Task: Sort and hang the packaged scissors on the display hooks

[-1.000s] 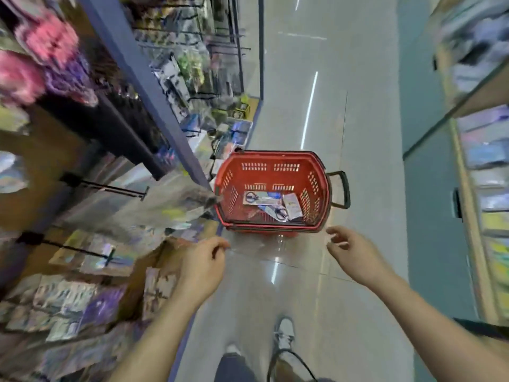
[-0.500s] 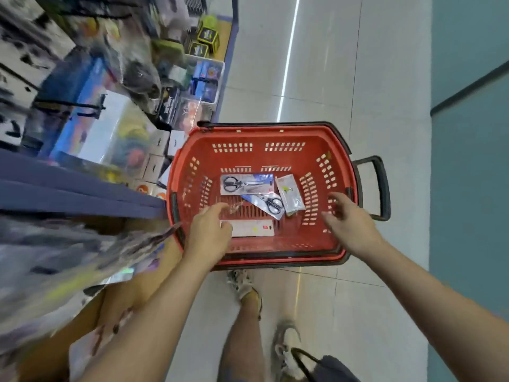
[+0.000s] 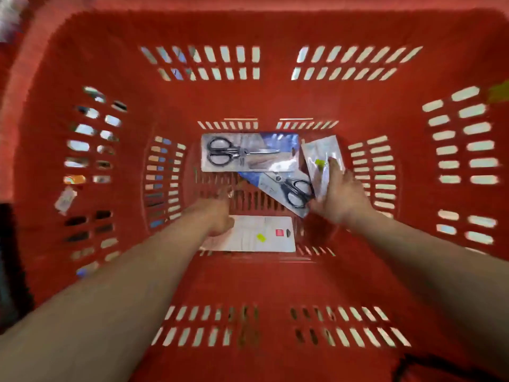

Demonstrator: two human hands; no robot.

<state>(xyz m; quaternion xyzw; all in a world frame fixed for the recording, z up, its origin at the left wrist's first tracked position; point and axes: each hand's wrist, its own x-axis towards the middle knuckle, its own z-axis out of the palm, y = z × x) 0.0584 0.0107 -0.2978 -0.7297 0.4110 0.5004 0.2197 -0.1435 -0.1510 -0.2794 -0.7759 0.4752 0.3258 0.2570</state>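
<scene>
I look straight down into a red basket (image 3: 275,285). On its floor lie a pack with black-handled scissors (image 3: 248,153), a second scissors pack (image 3: 289,188) lying slantwise under it, a small clear pack (image 3: 321,155) at the right and a white card-backed pack (image 3: 261,234) nearest me. My right hand (image 3: 340,197) holds the clear pack, with fingers on top and its near edge at my thumb. My left hand (image 3: 217,213) covers the left end of the white pack. Blur hides whether its fingers grip the pack.
The basket's slotted walls surround both arms on all sides. Shelf goods show faintly through the left wall's slots (image 3: 91,133). A small tag (image 3: 64,199) hangs on the left wall. No display hooks are in view.
My head has dropped close over the basket, which now fills the view. Both hands went from the rim down to the floor, the right onto the clear pack, the left onto the white pack.
</scene>
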